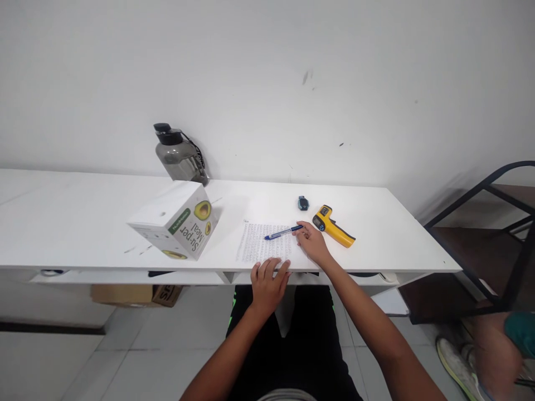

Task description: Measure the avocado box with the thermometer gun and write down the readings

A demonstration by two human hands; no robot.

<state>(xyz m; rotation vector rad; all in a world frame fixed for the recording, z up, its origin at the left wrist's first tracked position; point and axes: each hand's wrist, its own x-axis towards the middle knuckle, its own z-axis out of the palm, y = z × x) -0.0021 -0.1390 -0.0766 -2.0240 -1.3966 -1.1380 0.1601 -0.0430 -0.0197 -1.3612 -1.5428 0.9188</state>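
A sheet of paper (pixel 256 245) covered in rows of handwriting lies on the white desk in front of me. Across its upper right part slants a blue-and-white pen (pixel 280 233), its far end pointing left. My right hand (pixel 312 243) pinches the pen's right end between thumb and fingers. At the paper's lower edge, my left hand (pixel 268 285) rests over the desk's front edge with its fingers apart and nothing held. Right of my right hand lies a yellow-and-black infrared thermometer (pixel 334 227). A small dark watch (pixel 303 203) sits behind it.
Left of the paper stands a white box (pixel 184 223) with avocado pictures. A grey water bottle (pixel 179 156) with a black lid leans behind it by the wall. Under the desk (pixel 83 223) is a cardboard box (pixel 125 294). A dark-framed rack (pixel 493 234) and another person's leg (pixel 495 353) are at right.
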